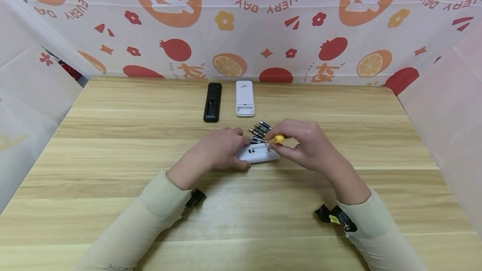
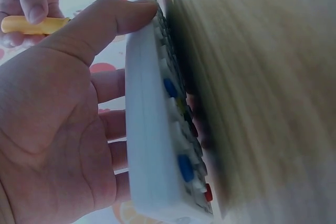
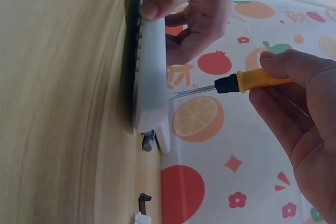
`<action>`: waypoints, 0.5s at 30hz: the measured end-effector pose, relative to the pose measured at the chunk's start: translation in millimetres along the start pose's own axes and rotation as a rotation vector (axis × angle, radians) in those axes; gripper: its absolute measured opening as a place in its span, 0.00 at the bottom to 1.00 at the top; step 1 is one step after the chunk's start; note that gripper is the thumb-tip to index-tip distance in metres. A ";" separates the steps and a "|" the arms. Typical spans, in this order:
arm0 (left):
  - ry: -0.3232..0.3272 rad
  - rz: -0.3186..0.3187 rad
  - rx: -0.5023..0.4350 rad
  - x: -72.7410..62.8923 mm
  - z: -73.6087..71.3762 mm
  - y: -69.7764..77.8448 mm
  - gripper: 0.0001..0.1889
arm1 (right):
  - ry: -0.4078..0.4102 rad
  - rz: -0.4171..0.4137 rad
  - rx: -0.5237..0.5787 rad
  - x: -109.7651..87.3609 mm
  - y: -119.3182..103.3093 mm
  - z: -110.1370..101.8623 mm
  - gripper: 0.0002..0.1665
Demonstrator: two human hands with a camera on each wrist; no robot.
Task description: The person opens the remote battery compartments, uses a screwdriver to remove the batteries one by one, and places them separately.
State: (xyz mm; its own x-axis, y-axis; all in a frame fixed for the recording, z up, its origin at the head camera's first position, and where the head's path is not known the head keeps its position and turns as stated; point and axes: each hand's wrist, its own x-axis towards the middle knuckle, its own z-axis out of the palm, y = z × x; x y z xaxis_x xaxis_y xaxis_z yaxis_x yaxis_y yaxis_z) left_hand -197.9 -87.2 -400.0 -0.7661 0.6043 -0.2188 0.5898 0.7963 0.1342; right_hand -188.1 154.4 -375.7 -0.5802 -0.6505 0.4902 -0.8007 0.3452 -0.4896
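A white remote control [image 1: 260, 157] lies buttons down on the table, its open battery compartment facing up. My left hand [image 1: 222, 147] grips it at its left end; in the left wrist view the thumb presses the near edge of the remote [image 2: 149, 129], and the fingers reach round the far side. With my right hand [image 1: 305, 141] I pinch the yellow handle of a screwdriver [image 3: 257, 80] between thumb and fingers. In the right wrist view its metal shaft points at the back of the remote [image 3: 153, 72], the tip right at the compartment. Several batteries [image 1: 260, 129] lie just behind the remote.
Farther back on the wooden table [image 1: 113, 179] lie a black remote [image 1: 213, 101] and another white remote [image 1: 245, 97], side by side. A fruit-printed cloth [image 1: 256, 28] hangs along the table's far edge, with pale cloth at both sides.
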 end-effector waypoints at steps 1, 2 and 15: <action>0.000 0.002 0.002 1.1 -0.1 0.6 0.27 | 0.003 0.007 -0.003 -0.7 0.8 -1.7 0.14; -0.001 0.005 0.005 2.0 -0.6 1.3 0.28 | 0.008 0.012 -0.003 -1.2 1.5 -3.5 0.14; 0.000 0.058 -0.047 -3.4 -13.1 -1.0 0.32 | 0.221 0.128 0.034 -5.0 9.1 -35.3 0.22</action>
State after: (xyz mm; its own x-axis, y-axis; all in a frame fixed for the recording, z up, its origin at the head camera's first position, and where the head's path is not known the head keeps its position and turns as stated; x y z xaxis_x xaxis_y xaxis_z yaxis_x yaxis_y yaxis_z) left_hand -199.3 -89.7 -386.8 -0.7313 0.6491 -0.2095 0.6202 0.7606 0.1920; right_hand -197.7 184.7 -357.1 -0.6978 -0.4382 0.5667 -0.7156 0.3896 -0.5798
